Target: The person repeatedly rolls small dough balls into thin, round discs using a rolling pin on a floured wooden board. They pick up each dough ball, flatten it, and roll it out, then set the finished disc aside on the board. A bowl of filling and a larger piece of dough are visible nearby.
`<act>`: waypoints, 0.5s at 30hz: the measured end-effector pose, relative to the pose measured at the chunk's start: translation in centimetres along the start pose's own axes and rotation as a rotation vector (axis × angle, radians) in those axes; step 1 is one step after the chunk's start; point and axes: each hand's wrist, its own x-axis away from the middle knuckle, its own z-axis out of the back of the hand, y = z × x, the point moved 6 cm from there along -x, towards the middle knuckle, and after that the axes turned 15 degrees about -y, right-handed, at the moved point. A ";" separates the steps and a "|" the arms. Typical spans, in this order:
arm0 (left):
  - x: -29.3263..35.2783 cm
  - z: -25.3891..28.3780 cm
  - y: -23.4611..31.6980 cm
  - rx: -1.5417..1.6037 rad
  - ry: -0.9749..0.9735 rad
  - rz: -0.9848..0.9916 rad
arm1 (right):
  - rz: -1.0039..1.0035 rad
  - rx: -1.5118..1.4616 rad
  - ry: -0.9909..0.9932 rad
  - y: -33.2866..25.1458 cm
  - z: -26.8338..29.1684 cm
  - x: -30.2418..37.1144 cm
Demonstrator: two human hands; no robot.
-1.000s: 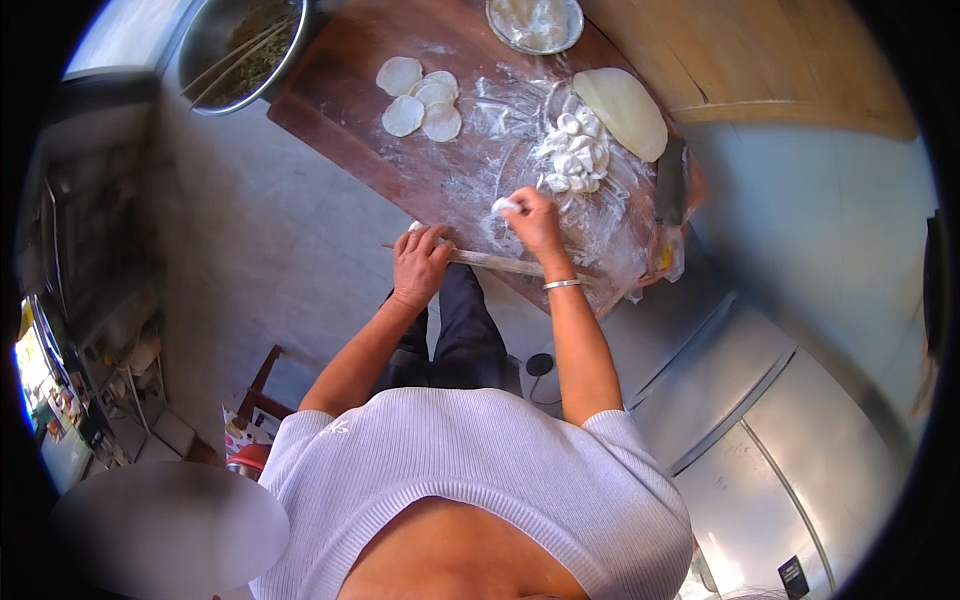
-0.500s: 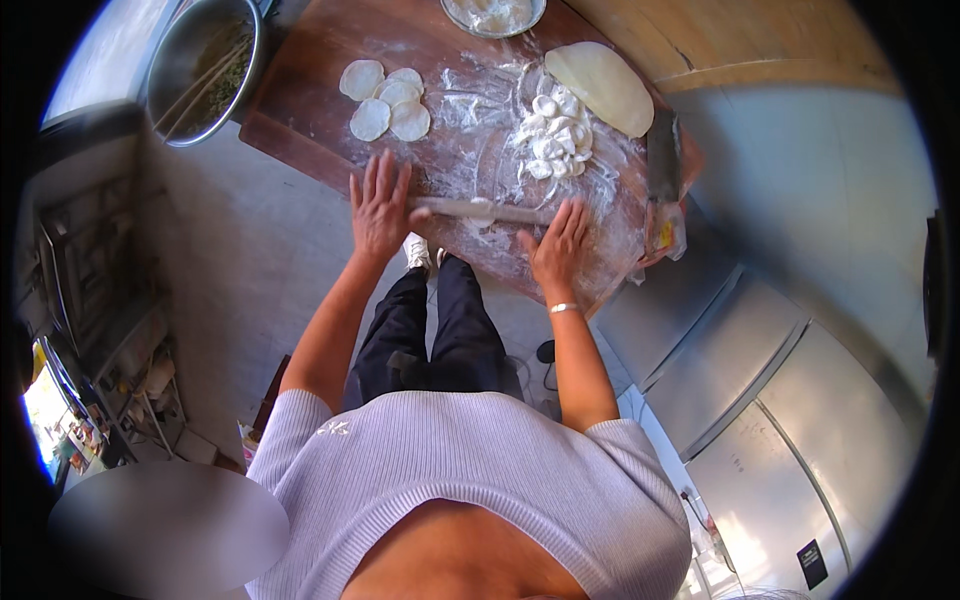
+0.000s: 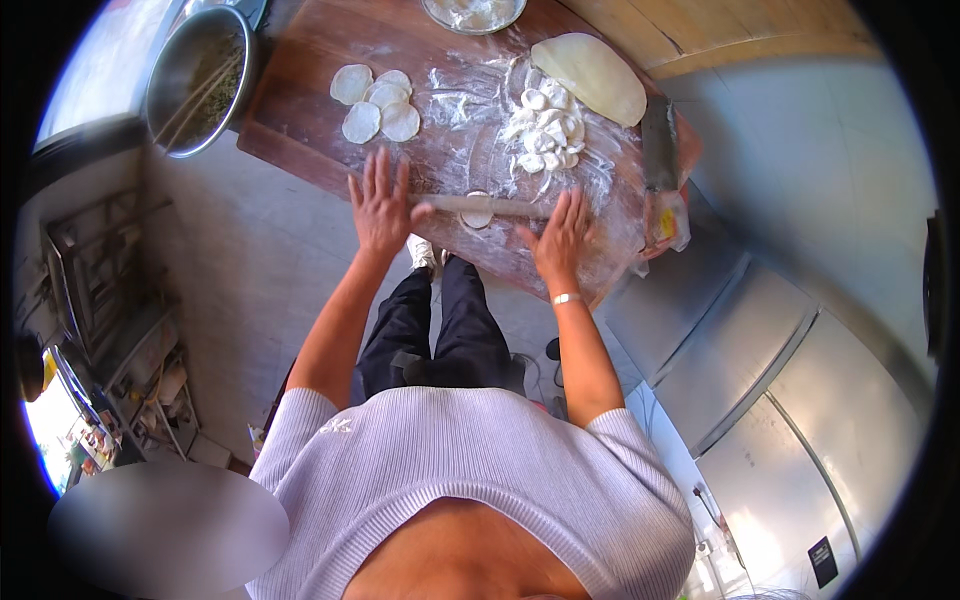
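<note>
**Both palms flat on the rolling pin, dough disc beneath it**

From my remote seat, the biggest thing I see is the floured wooden board [image 3: 330, 60], running across the top of the view with its near edge toward the person. Beside its left end sits a round metal bowl [image 3: 200, 80] with chopsticks lying in it. At the far right of the board rests a large flattened slab of pale dough [image 3: 590, 75], and just right of that a cleaver [image 3: 658, 145] lies with its blade along the board's edge. A shallow dish [image 3: 473, 12] shows at the top rim, partly cut off.

Next down in size, a cluster of small cut dough pieces [image 3: 548, 130] is heaped in loose flour near the middle right. To the left, four rolled-out wrappers [image 3: 375, 100] lie overlapping one another, well apart from that heap.

The rolling pin [image 3: 480, 206] lies crosswise near the board's front edge. My left hand [image 3: 380, 205] is spread wide, fingers fanned, palm pressing on the pin's left end. My right hand [image 3: 563, 238] is likewise flat and splayed on the pin's right end, a bracelet [image 3: 567, 298] at the wrist. Between the two hands, a small round dough disc [image 3: 477, 212] sits under the pin's middle, partly covered by it.
</note>
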 end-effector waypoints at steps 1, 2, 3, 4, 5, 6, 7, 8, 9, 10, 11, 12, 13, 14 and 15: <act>1.5 -0.3 0.2 0.046 -0.057 -0.031 | -0.021 0.004 -0.091 0.4 -1.1 2.0; 3.1 -0.6 0.6 0.092 -0.141 -0.028 | -0.012 0.021 -0.128 0.5 -1.4 3.4; 4.4 -0.8 0.7 0.076 -0.128 -0.004 | 0.007 0.041 -0.166 0.5 -1.4 4.7; 5.4 -1.4 0.7 0.059 -0.114 0.022 | 0.026 0.060 -0.204 0.5 -1.7 5.4; 6.0 -1.8 0.4 0.072 -0.069 0.037 | 0.016 0.122 -0.248 -0.3 -1.2 5.0; 6.2 -2.0 0.1 0.085 -0.019 0.049 | 0.149 0.069 -0.212 -2.0 -0.7 4.1; 6.4 -2.3 -0.1 0.098 0.030 0.062 | 0.284 0.016 -0.177 -3.7 -0.3 2.9; 6.6 -2.2 0.3 0.113 0.063 0.055 | 0.414 -0.038 -0.148 -5.1 0.1 2.1; 6.9 -1.9 0.8 0.120 0.092 0.055 | 0.472 -0.025 -0.142 -6.6 0.7 1.1; 7.0 -1.5 1.3 0.125 0.122 0.046 | 0.523 -0.014 -0.132 -8.2 1.7 0.2; 7.3 -0.9 1.9 0.139 0.135 0.052 | 0.580 -0.004 -0.124 -9.4 2.1 -0.1; 7.9 -1.1 1.9 0.142 0.127 0.066 | 0.549 -0.028 -0.157 -9.3 1.6 0.1; 8.5 -1.5 1.8 0.145 0.119 0.078 | 0.515 -0.053 -0.189 -8.9 0.9 0.4; 8.7 -1.7 1.7 0.149 0.118 0.091 | 0.484 -0.073 -0.217 -8.3 0.3 0.4; 9.2 -1.5 1.8 0.145 0.143 0.103 | 0.433 -0.077 -0.250 -7.5 -0.1 1.2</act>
